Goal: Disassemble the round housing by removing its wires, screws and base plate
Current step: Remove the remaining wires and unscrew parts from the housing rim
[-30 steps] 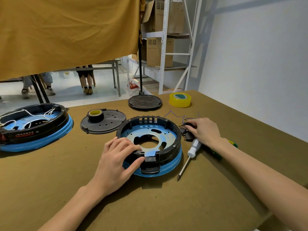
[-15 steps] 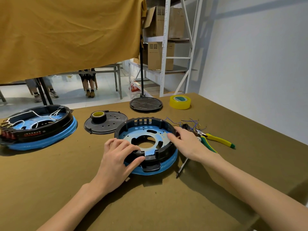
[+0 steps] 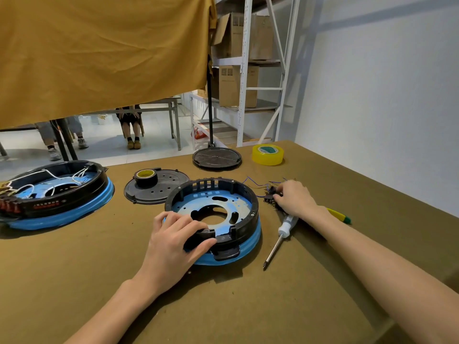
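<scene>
The left hand [image 3: 173,239] grips the housing's [image 3: 213,214] near rim, while the right hand [image 3: 294,198] pinches small parts [image 3: 269,197] beside the screwdriver [image 3: 282,233].

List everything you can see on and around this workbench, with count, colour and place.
Round housing: one, black on blue, table centre.
Second housing: one, black and blue, white wires inside, far left.
Perforated disc: one, black, behind centre, black tape roll on it.
Stand base: one, black, table's far edge.
Yellow tape: one, far right.
Screwdriver: one, white handle, right of housing.
Loose wires: blue cluster, by right hand.
Shelving: white, holding boxes, behind.
Left hand: on housing rim.
Right hand: on wire cluster.
</scene>
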`<state>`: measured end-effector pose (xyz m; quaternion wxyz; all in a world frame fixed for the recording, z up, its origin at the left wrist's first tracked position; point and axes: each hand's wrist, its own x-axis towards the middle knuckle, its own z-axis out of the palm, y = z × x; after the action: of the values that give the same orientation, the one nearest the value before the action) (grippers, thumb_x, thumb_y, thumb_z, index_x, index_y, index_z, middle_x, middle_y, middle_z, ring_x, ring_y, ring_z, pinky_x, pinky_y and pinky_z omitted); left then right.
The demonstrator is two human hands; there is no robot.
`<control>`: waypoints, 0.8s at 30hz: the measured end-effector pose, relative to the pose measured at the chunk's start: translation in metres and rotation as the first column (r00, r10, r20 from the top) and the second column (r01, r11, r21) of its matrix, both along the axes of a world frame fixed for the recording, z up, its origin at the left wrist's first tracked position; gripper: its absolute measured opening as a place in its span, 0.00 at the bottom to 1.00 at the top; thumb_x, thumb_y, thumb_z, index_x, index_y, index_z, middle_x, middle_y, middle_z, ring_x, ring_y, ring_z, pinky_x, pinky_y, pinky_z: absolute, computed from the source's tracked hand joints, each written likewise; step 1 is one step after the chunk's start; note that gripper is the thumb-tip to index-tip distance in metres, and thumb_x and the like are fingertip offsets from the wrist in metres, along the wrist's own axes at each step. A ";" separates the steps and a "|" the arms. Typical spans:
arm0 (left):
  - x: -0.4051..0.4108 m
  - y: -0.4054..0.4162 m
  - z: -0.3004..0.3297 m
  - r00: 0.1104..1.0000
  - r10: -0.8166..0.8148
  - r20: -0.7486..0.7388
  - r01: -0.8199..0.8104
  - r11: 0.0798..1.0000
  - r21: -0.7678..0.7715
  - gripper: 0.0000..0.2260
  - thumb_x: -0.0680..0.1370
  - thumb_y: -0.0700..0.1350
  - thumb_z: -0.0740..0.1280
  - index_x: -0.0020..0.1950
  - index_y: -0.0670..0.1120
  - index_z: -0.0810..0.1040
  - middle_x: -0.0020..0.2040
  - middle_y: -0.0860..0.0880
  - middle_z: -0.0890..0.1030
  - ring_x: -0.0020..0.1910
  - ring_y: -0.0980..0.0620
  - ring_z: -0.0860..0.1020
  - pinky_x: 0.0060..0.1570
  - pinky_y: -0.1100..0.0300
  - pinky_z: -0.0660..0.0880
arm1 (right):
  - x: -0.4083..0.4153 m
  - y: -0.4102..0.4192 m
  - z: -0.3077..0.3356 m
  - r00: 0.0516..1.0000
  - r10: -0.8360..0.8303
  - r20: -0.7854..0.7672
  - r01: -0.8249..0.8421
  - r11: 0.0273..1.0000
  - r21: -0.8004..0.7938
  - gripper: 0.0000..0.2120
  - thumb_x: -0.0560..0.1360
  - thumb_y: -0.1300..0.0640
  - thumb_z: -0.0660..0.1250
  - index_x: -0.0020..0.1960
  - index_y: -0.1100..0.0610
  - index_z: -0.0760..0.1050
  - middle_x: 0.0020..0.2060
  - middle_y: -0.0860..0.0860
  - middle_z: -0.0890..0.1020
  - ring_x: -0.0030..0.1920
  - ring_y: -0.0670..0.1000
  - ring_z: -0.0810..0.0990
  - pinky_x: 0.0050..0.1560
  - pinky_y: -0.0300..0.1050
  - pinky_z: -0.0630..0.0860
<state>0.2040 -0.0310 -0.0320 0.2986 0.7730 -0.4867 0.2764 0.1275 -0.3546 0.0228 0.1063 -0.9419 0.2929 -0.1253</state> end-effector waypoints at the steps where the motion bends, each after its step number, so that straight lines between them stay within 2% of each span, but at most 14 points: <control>1: 0.000 0.000 0.000 1.000 0.002 -0.001 -0.002 1.000 0.001 0.23 0.80 0.67 0.58 0.54 0.52 0.83 0.48 0.56 0.82 0.51 0.53 0.75 0.60 0.53 0.65 | 0.003 -0.002 0.001 1.000 0.010 0.014 -0.010 1.000 0.021 0.13 0.81 0.55 0.66 0.61 0.60 0.82 0.54 0.58 0.84 0.52 0.58 0.82 0.55 0.55 0.81; 5: 0.001 0.000 0.000 1.000 0.000 -0.004 0.000 1.000 0.000 0.24 0.80 0.68 0.57 0.53 0.52 0.83 0.48 0.56 0.82 0.52 0.55 0.74 0.59 0.54 0.64 | -0.006 -0.006 0.003 0.996 0.044 0.075 -0.048 0.998 0.046 0.14 0.82 0.53 0.65 0.63 0.56 0.82 0.55 0.55 0.84 0.53 0.55 0.82 0.55 0.53 0.81; 7: 0.001 0.000 0.000 1.000 -0.004 -0.009 0.004 1.000 -0.003 0.25 0.80 0.68 0.57 0.53 0.52 0.83 0.48 0.56 0.82 0.52 0.55 0.73 0.59 0.54 0.64 | -0.020 -0.012 0.001 0.994 0.013 0.109 -0.005 0.997 -0.071 0.15 0.82 0.51 0.62 0.63 0.54 0.81 0.55 0.54 0.82 0.53 0.55 0.80 0.54 0.53 0.79; 9: 0.002 -0.001 0.000 1.000 -0.005 -0.004 0.005 1.000 -0.001 0.25 0.80 0.69 0.57 0.53 0.51 0.83 0.48 0.55 0.82 0.52 0.55 0.73 0.59 0.54 0.64 | -0.035 -0.019 0.001 0.998 -0.069 0.008 0.069 0.984 -0.162 0.18 0.81 0.45 0.61 0.66 0.53 0.78 0.58 0.56 0.79 0.58 0.59 0.78 0.58 0.54 0.76; 12: 0.002 -0.002 -0.002 1.000 -0.005 0.000 0.005 1.000 -0.003 0.25 0.80 0.68 0.57 0.53 0.51 0.84 0.48 0.55 0.82 0.51 0.53 0.74 0.59 0.53 0.64 | -0.047 -0.026 0.003 0.960 -0.192 -0.202 0.184 0.981 -0.058 0.27 0.78 0.37 0.61 0.69 0.53 0.73 0.64 0.58 0.77 0.63 0.61 0.76 0.63 0.55 0.73; 16: 0.000 -0.002 -0.001 1.000 0.004 -0.016 -0.004 1.000 0.011 0.26 0.79 0.69 0.57 0.53 0.51 0.84 0.48 0.54 0.83 0.51 0.50 0.76 0.59 0.50 0.66 | -0.051 -0.030 0.009 0.953 -0.200 -0.226 0.221 0.973 0.071 0.20 0.80 0.43 0.62 0.63 0.56 0.77 0.56 0.55 0.81 0.55 0.57 0.80 0.59 0.53 0.78; 19: 0.000 -0.002 0.000 1.000 0.005 -0.019 -0.005 1.000 0.014 0.26 0.79 0.69 0.57 0.53 0.50 0.84 0.48 0.54 0.83 0.51 0.50 0.77 0.59 0.50 0.66 | -0.056 -0.036 0.012 0.959 -0.138 -0.248 0.180 0.972 0.154 0.20 0.80 0.45 0.64 0.63 0.59 0.79 0.56 0.56 0.83 0.55 0.57 0.81 0.60 0.54 0.79; 24: 0.000 -0.001 0.000 1.000 0.014 -0.018 -0.014 0.999 0.030 0.23 0.78 0.67 0.60 0.53 0.50 0.84 0.49 0.54 0.83 0.52 0.50 0.77 0.59 0.50 0.66 | -0.068 -0.046 0.022 0.937 -0.052 -0.346 0.134 0.967 0.218 0.30 0.76 0.49 0.73 0.75 0.57 0.71 0.70 0.55 0.76 0.68 0.56 0.75 0.68 0.50 0.72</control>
<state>0.2041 -0.0323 -0.0325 0.2896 0.7832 -0.4826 0.2641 0.0598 -0.4008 0.0445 0.1606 -0.9148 0.3642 0.0689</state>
